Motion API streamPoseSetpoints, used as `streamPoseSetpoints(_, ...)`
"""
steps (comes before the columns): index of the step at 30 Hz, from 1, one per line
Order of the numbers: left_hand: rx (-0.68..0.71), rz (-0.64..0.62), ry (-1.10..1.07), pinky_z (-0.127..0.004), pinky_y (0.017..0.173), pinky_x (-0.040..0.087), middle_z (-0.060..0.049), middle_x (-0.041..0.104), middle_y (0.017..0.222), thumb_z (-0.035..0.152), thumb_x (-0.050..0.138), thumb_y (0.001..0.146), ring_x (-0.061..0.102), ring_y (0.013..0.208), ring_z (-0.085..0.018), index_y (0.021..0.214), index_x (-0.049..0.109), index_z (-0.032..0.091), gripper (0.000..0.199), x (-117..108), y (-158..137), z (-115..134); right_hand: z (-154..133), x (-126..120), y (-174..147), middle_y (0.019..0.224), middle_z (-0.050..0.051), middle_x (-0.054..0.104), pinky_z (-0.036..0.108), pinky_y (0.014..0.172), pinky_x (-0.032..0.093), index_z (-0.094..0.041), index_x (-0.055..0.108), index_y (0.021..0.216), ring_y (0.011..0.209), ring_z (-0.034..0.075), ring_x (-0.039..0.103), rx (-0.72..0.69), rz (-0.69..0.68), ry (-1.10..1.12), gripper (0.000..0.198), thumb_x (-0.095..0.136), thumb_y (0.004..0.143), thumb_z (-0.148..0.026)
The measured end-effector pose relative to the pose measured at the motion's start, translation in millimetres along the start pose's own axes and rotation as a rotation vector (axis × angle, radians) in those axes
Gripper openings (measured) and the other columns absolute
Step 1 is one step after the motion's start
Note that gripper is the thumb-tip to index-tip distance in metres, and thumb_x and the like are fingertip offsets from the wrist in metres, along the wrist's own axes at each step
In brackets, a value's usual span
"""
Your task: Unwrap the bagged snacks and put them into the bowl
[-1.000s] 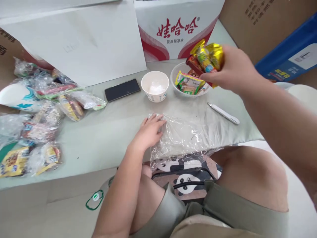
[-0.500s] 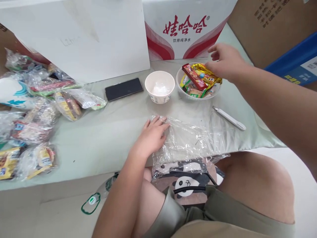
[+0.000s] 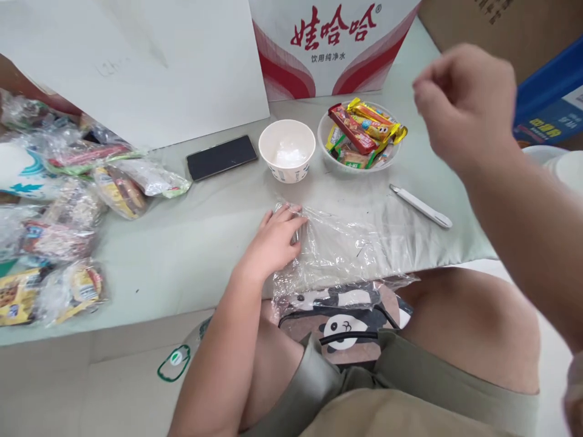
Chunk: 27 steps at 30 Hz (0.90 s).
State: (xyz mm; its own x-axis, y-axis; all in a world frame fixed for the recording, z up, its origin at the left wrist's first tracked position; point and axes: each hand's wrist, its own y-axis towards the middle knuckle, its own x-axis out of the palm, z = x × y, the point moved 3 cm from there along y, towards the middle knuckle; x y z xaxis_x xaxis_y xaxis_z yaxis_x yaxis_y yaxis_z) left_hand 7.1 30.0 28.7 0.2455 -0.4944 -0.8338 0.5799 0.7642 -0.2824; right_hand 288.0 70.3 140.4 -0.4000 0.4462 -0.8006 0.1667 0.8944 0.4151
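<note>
My left hand lies on a crumpled clear plastic bag at the table's front edge, its fingers stretched out. The bag hangs partly over the edge above a panda-print thing between my legs. My right hand is raised to the right of a clear plastic bowl, apart from it. Its fingers are curled inward, and whatever may be in them is hidden. Wrapped snacks fill the bowl, with a red packet and yellow packets on top.
A white paper bowl stands left of the snack bowl, beside a black phone. A white cutter-like tool lies to the right. Bagged snacks crowd the left side. A white box stands behind the bowls.
My right hand has moved from the rim of the snack bowl up and to the right, its fingers now more curled. The yellow packets stay in the bowl. My left hand rests on the bag as before.
</note>
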Motion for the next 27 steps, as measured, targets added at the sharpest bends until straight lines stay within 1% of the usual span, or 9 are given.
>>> streamPoseSetpoints(2, -0.007, 0.000, -0.009, -0.062, 0.134, 0.021, -0.009, 0.045, 0.168, 0.010, 0.059, 0.085, 0.033, 0.160, -0.033, 0.143, 0.063, 0.022, 0.059, 1, -1, -3, -1, -4, -54, 0.103, 0.012, 0.077, 0.041, 0.086, 0.057, -0.018, 0.072, 0.107, 0.093, 0.023, 0.072, -0.269, -0.146, 0.183, 0.031, 0.068, 0.089, -0.042)
streamPoseSetpoints(4, -0.009, 0.001, -0.019, -0.061, 0.134, 0.021, -0.009, 0.045, 0.168, 0.009, 0.060, 0.084, 0.034, 0.160, -0.032, 0.141, 0.064, 0.021, 0.059, 1, -1, -5, 8, 8, -103, 0.128, 0.018, 0.071, 0.053, 0.099, 0.056, -0.018, 0.066, 0.127, 0.118, 0.034, 0.068, -0.387, -0.387, 0.146, 0.056, 0.076, 0.082, -0.050)
streamPoseSetpoints(7, 0.009, 0.101, -0.082, -0.058, 0.133, 0.027, -0.008, 0.053, 0.160, 0.008, 0.062, 0.084, 0.043, 0.155, -0.031, 0.131, 0.068, 0.022, 0.049, -2, -1, -8, 29, 32, -139, 0.118, 0.015, 0.075, 0.054, 0.095, 0.058, -0.020, 0.070, 0.112, 0.110, 0.032, 0.072, -0.250, -0.533, 0.085, 0.028, 0.061, 0.090, -0.037)
streamPoseSetpoints(11, -0.093, 0.609, -0.206, -0.047, 0.122, 0.045, -0.008, 0.063, 0.138, 0.020, 0.062, 0.093, 0.058, 0.138, -0.025, 0.120, 0.065, 0.024, 0.027, -16, -4, -18, 39, 34, -135, 0.085, 0.005, 0.075, 0.041, 0.079, 0.059, -0.024, 0.066, 0.087, 0.080, 0.022, 0.071, 0.043, -0.285, 0.182, 0.010, 0.057, 0.088, -0.028)
streamPoseSetpoints(13, -0.192, 0.778, -0.248, -0.045, 0.118, 0.049, -0.011, 0.056, 0.145, 0.028, 0.067, 0.094, 0.054, 0.142, -0.025, 0.136, 0.052, 0.027, 0.045, -16, -4, -26, 32, 23, -131, 0.082, 0.004, 0.073, 0.040, 0.078, 0.058, -0.025, 0.064, 0.084, 0.078, 0.021, 0.070, 0.037, -0.099, 0.288, 0.004, 0.061, 0.086, -0.028)
streamPoseSetpoints(16, -0.239, 0.645, -0.483, -0.042, 0.107, 0.056, -0.012, 0.060, 0.144, 0.033, 0.076, 0.087, 0.061, 0.136, -0.026, 0.145, 0.043, 0.030, 0.067, -6, 7, -32, 22, 10, -130, 0.084, 0.003, 0.072, 0.040, 0.079, 0.058, -0.028, 0.058, 0.087, 0.082, 0.021, 0.071, -0.023, 0.042, 0.498, 0.009, 0.066, 0.087, -0.032)
streamPoseSetpoints(19, -0.302, 0.535, -0.846, -0.030, 0.076, 0.061, -0.005, 0.074, 0.099, 0.032, 0.077, 0.080, 0.075, 0.090, -0.019, 0.109, 0.063, 0.023, 0.033, 0, 19, -28, 30, 13, -133, 0.118, 0.007, 0.069, 0.041, 0.085, 0.061, -0.032, 0.049, 0.113, 0.104, 0.024, 0.073, 0.067, 0.068, 0.733, 0.043, 0.075, 0.079, -0.038)
streamPoseSetpoints(22, -0.384, 0.604, -1.084, -0.021, 0.046, 0.044, 0.002, 0.067, 0.078, 0.029, 0.071, 0.081, 0.062, 0.057, -0.010, 0.086, 0.059, 0.024, 0.014, -5, 23, -20, 47, 32, -138, 0.141, 0.012, 0.059, 0.042, 0.090, 0.062, -0.034, 0.034, 0.138, 0.123, 0.026, 0.069, 0.239, -0.074, 0.811, 0.072, 0.073, 0.078, -0.042)
streamPoseSetpoints(27, -0.376, 0.646, -1.222, -0.019, 0.034, 0.018, 0.007, 0.059, 0.066, 0.029, 0.068, 0.085, 0.048, 0.041, -0.006, 0.088, 0.053, 0.026, 0.016, -10, 25, -13, 46, 59, -145, 0.106, 0.010, 0.073, 0.038, 0.086, 0.062, -0.021, 0.060, 0.107, 0.097, 0.022, 0.074, 0.458, -0.465, 0.722, 0.029, 0.068, 0.085, -0.038)
